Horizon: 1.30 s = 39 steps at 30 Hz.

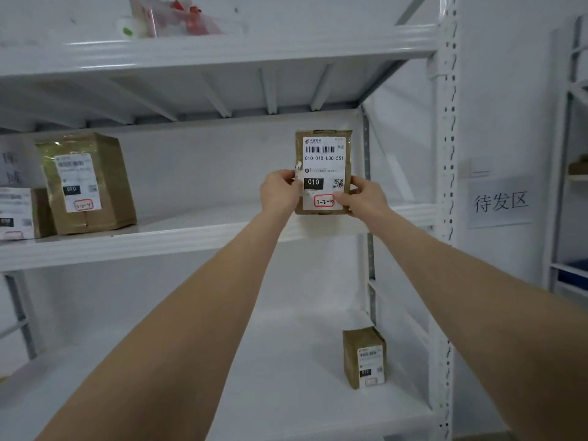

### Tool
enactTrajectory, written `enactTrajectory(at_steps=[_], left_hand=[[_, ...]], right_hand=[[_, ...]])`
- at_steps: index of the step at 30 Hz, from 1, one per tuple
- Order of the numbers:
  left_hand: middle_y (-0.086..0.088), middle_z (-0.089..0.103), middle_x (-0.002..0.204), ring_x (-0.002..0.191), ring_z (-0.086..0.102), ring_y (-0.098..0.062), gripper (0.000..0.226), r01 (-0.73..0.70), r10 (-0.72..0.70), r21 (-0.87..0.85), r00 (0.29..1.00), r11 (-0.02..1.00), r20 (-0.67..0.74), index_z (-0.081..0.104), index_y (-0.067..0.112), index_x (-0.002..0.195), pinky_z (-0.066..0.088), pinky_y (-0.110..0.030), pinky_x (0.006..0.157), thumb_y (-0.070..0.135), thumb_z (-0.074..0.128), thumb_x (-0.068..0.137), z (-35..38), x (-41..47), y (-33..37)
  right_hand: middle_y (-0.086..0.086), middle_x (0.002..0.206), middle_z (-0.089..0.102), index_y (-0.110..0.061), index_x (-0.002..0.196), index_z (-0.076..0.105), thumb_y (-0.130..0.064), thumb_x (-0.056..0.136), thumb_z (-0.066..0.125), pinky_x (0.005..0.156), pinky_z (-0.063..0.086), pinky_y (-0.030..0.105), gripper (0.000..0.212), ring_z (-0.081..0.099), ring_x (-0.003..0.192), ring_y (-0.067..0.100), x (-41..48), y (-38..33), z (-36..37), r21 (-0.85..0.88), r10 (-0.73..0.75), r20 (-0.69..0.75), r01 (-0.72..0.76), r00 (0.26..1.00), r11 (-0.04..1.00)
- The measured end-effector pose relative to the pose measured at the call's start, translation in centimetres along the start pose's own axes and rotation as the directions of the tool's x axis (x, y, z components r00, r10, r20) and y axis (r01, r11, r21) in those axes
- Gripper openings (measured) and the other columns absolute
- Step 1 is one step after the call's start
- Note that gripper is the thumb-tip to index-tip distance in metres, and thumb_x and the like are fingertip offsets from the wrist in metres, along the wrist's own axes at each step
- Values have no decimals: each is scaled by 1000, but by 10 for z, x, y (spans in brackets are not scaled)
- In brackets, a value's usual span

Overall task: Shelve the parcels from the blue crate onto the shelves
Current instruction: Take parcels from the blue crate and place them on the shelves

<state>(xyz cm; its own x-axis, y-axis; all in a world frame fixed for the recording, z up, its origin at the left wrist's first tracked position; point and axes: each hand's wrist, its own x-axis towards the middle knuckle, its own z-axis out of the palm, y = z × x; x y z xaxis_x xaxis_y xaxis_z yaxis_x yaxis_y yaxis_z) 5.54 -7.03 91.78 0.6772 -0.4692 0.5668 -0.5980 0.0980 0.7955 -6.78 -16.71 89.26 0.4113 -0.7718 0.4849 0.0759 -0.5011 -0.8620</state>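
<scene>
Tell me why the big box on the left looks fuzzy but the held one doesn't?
Head view: the held parcel is mid-frame with a sharp label; the large parcel at left is blurred near the wide-angle edge, with glare on its taped top.

Parcel storeroom: white metal racks (pixel 446 154), labelled brown parcels (pixel 86 183).

Bare shelf (pixel 203 218) beside large parcel (pixel 86 183)

- Parcel (pixel 323 160): brown, white label, black barcode, red-ringed tag.
- Big box (pixel 89 186): brown, white label with a black patch.
- Small packet (pixel 362 351): brown, white label.
- Shelves (pixel 159 246): white.
- Wall sign (pixel 500 202): white, black characters.
</scene>
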Motion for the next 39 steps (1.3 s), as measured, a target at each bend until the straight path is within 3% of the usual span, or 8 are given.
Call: enactTrajectory(at_steps=[3, 9, 18, 28, 31, 34, 36, 39], left_hand=[[-6, 71, 105, 99, 65, -24, 30, -15, 15, -7, 1000, 1000, -12, 69, 14, 111, 55, -40, 88, 7, 51, 88, 33, 10, 14], [-10, 69, 107, 100, 65, -26, 25, 22, -22, -7, 999, 1000, 39, 68, 11, 108, 55, -41, 88, 4, 51, 90, 98, 17, 29], [-11, 68, 107, 100, 65, -27, 38, 70, -73, 37, 993, 997, 97, 58, 14, 124, 55, -42, 87, 2, 51, 88, 148, 15, 37], [-11, 58, 125, 111, 58, -27, 46, 100, -145, 232, 971, 968, 190, 45, 9, 130, 52, -40, 90, 9, 58, 86, 145, 21, 42], [-14, 45, 137, 120, 51, -29, 67, 31, -82, 311, 985, 950, 151, 26, 8, 144, 47, -36, 92, 13, 62, 88, 142, 27, 49], [-13, 26, 148, 127, 44, -29, 94, -137, 107, 377, 989, 916, 100, 7, 17, 151, 43, -37, 97, 13, 70, 82, 138, 37, 58], [-9, 20, 151, 130, 40, -28, 101, -258, 222, 487, 966, 834, 131, 5, 20, 152, 42, -39, 100, 15, 74, 78, 136, 45, 63], [-5, 25, 151, 136, 30, -27, 97, -401, 310, 681, 915, 613, 260, 15, 20, 150, 38, -42, 105, 24, 76, 75, 139, 52, 67]], right_hand=[[0, 95, 71, -29, 123, 61, -20, 84, 70, 90, 54, 41, 41, 67, 93, 21, 28, 5, -23, -75, -44, -45, 40, 998, 996], [2, 114, 67, -26, 117, 62, -20, 88, 63, 91, 52, 42, 29, 63, 103, 25, 63, 21, -68, -268, -67, -56, 50, 996, 962], [2, 122, 63, -17, 124, 54, -23, 84, 70, 82, 47, 29, 43, 59, 108, 21, 85, 46, -100, -330, -8, -27, -1, 1000, 944], [6, 121, 61, -13, 126, 49, -24, 82, 74, 89, 50, 37, 52, 59, 107, 26, 90, 53, -97, -469, 14, 7, -9, 1000, 883], [7, 120, 61, -13, 126, 48, -26, 82, 74, 89, 51, 39, 52, 60, 106, 27, 91, 53, -96, -488, 13, 13, -5, 1000, 873], [7, 119, 61, -13, 125, 48, -27, 83, 73, 89, 51, 40, 50, 60, 106, 27, 91, 54, -95, -499, 11, 16, -2, 1000, 867], [8, 117, 61, -12, 122, 49, -26, 84, 72, 89, 51, 39, 47, 60, 104, 27, 91, 55, -94, -498, 19, 13, -10, 1000, 867], [8, 116, 61, -12, 120, 51, -25, 85, 69, 87, 51, 39, 41, 60, 103, 27, 91, 55, -96, -517, 25, 1, -21, 1000, 856]])
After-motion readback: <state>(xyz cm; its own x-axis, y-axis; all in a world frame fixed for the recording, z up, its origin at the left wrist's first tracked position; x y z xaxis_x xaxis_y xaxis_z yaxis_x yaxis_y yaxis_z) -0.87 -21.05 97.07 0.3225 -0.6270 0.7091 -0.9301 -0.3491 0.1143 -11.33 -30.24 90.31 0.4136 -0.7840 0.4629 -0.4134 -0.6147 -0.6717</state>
